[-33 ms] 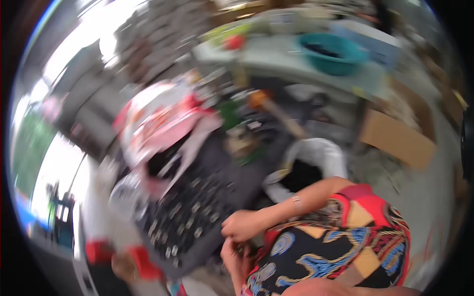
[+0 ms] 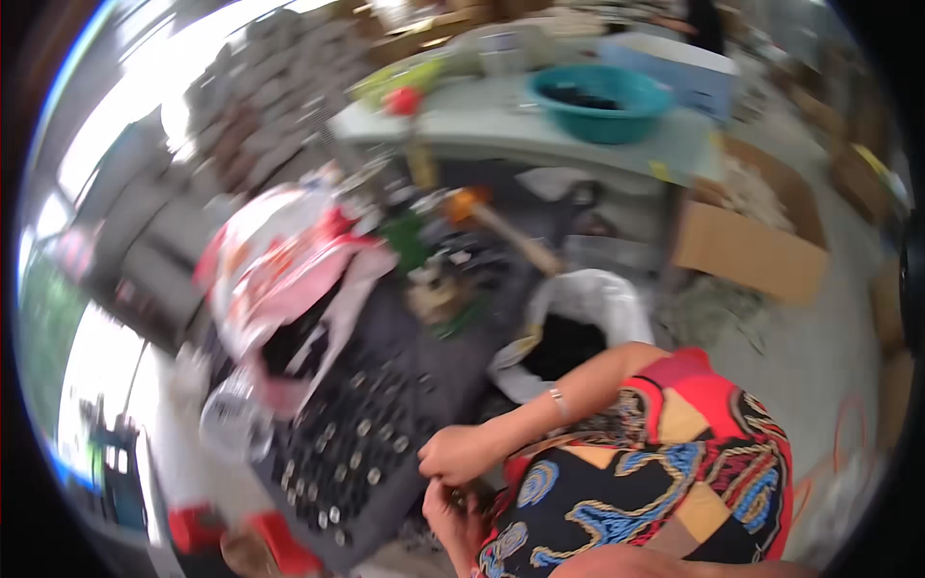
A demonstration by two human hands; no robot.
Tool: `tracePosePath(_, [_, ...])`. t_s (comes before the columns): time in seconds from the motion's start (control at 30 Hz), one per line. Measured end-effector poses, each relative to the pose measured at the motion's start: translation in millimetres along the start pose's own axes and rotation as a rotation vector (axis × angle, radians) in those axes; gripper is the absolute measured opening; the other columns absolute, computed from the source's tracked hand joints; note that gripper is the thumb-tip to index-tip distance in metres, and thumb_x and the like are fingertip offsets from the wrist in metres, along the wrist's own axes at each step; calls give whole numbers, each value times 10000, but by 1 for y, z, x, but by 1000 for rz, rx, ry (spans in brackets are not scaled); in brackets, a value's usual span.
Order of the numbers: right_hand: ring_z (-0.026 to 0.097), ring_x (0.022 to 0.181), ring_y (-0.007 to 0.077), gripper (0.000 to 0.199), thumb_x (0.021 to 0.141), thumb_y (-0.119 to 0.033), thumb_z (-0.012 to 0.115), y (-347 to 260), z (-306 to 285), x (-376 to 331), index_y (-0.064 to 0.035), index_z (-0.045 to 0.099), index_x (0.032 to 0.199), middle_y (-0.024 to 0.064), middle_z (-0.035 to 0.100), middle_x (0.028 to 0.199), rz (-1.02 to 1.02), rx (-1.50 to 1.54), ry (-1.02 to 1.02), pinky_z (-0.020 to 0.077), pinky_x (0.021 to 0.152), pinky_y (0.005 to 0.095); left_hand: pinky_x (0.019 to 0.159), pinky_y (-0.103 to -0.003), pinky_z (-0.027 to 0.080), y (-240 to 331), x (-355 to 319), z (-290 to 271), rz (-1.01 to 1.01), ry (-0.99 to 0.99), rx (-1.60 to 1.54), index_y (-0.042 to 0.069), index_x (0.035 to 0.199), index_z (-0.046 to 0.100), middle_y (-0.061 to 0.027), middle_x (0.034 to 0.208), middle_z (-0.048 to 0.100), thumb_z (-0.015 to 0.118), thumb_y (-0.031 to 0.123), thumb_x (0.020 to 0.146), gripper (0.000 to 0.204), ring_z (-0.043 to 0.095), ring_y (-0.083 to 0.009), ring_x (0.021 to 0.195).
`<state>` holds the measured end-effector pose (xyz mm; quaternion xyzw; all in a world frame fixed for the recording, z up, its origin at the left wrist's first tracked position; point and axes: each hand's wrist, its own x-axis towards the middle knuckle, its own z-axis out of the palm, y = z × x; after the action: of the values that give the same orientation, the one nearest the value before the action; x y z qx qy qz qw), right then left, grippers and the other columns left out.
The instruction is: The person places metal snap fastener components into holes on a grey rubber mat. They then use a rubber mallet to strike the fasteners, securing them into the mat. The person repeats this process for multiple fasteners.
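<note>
Curling beside dark grey cloth (image 2: 458, 361): right hand (image 2: 464, 455), left hand (image 2: 451, 515), fingers bunched; cannot tell what is gripped. Small shiny rings (image 2: 374, 476) on cloth.

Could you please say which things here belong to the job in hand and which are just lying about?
Likely belonging:
small black pieces with shiny rings, near the right hand
flat dark grey surface beneath them

Apparently idle:
round teal plastic basin
open brown cardboard box

Blurred head fisheye, apparently downward
</note>
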<state>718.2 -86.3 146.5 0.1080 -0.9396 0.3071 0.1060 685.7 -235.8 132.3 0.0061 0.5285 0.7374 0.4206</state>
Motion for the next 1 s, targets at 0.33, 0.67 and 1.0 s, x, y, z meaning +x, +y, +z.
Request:
tracePosePath(0.33, [641, 750, 372, 207, 715, -191, 600, 8, -32, -32, -1, 646, 785, 190, 633, 795, 191, -77, -150, 524, 697, 425, 527, -211, 436, -3, 11, 30, -183, -87, 148, 76, 888, 589, 7, 808, 575, 557, 288, 930, 218, 534, -68, 675])
tracePosePath(0.67, [612, 671, 202, 188, 703, -35, 664, 62, -77, -12, -12, 649, 888, 98, 593, 759, 205, -22, 248, 498, 619, 316, 596, -279, 424, -32, 21, -38, -116, -48, -480, -22, 1073, 578, -152, 981, 602, 491, -100, 767, 328, 575, -276, 898])
tracePosePath(1.0, [630, 850, 326, 244, 715, -90, 642, 114, -72, 48, -27, 680, 948, 144, 629, 894, 231, -422, 79, 505, 786, 400, 479, -232, 420, -25, 27, -38, -130, -153, -538, 0, 1079, 568, -168, 988, 630, 476, -2, 928, 177, 613, -213, 753])
